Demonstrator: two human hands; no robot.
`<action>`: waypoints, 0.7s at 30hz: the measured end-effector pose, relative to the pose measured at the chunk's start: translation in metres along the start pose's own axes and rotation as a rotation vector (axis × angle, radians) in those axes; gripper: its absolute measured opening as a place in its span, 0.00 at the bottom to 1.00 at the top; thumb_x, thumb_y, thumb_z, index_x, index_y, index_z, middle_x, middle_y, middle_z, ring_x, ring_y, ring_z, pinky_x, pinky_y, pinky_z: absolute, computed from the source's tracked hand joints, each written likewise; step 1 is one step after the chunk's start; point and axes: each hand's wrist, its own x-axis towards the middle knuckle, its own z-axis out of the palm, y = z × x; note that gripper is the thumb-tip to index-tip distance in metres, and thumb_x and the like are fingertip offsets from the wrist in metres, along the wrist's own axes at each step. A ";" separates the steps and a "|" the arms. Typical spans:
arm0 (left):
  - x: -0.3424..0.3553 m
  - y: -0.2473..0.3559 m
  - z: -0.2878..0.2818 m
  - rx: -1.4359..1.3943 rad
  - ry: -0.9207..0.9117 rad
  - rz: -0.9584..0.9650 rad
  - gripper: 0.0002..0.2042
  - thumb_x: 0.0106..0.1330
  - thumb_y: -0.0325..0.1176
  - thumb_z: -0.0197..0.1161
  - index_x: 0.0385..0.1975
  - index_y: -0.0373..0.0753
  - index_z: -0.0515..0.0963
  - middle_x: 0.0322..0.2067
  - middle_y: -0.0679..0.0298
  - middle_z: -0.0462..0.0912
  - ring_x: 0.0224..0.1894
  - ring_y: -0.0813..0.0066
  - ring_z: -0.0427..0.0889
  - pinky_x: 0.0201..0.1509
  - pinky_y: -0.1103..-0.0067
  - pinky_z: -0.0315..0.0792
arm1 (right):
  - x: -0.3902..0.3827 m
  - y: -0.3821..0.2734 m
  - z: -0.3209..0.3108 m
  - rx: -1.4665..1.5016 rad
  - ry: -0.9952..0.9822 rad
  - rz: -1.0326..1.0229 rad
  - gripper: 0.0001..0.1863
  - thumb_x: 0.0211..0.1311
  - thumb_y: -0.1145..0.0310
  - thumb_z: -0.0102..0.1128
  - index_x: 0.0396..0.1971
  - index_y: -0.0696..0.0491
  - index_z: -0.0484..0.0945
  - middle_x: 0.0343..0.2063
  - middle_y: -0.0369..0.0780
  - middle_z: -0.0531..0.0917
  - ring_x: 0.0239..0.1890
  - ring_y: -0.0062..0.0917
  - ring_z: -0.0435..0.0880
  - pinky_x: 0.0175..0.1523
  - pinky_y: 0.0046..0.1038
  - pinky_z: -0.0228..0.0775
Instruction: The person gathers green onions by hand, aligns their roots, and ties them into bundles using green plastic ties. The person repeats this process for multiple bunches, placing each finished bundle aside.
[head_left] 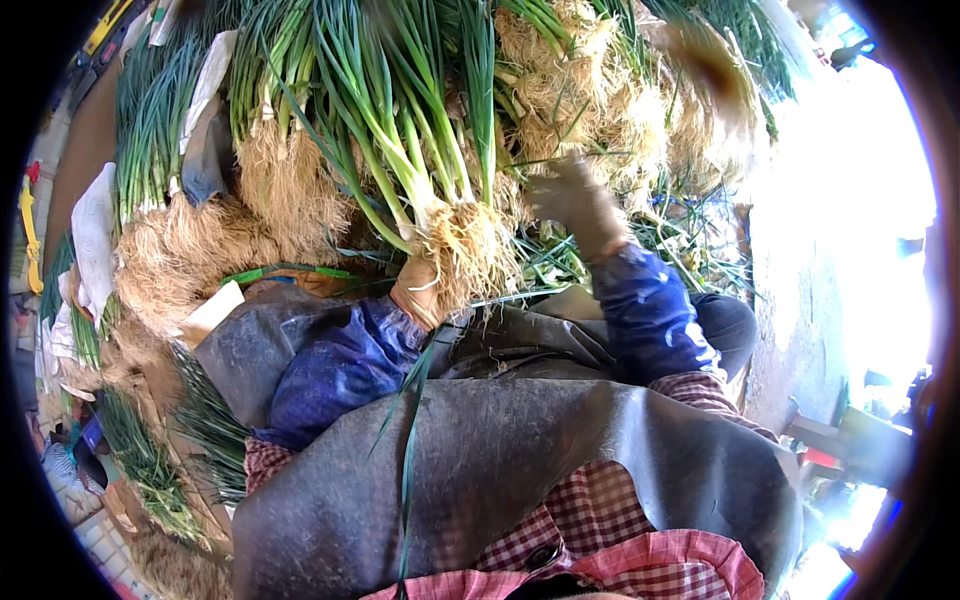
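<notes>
Evidently in left hand (416, 289), onion bunch (427, 190), fingers hidden

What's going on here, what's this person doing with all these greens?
A seated person in a dark apron is handling green onions. The left hand holds a bunch near its root end, pale roots showing. The right hand is off to the right, near loose leaves; it's blurred, so its grip is unclear. More rooted bundles lie around.
</notes>
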 end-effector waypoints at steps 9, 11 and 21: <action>-0.009 0.016 -0.015 0.238 0.036 0.075 0.23 0.73 0.49 0.47 0.56 0.36 0.69 0.49 0.55 0.77 0.49 0.62 0.79 0.54 0.67 0.77 | 0.017 0.012 0.120 -0.607 -0.507 -0.581 0.25 0.71 0.55 0.52 0.55 0.62 0.73 0.44 0.46 0.84 0.46 0.34 0.83 0.52 0.26 0.74; -0.014 0.027 -0.014 0.030 -0.095 0.067 0.24 0.71 0.55 0.48 0.51 0.39 0.73 0.45 0.54 0.79 0.51 0.58 0.77 0.57 0.57 0.72 | 0.017 -0.008 0.133 -0.857 -0.420 -0.572 0.26 0.69 0.52 0.56 0.54 0.59 0.76 0.41 0.47 0.86 0.47 0.33 0.83 0.53 0.29 0.72; -0.028 0.054 -0.001 -0.002 -0.038 0.190 0.24 0.66 0.56 0.53 0.48 0.42 0.76 0.42 0.56 0.79 0.50 0.55 0.76 0.58 0.54 0.69 | 0.111 -0.079 0.064 -2.018 0.419 -0.404 0.25 0.58 0.63 0.60 0.56 0.53 0.74 0.49 0.46 0.81 0.48 0.35 0.83 0.49 0.34 0.76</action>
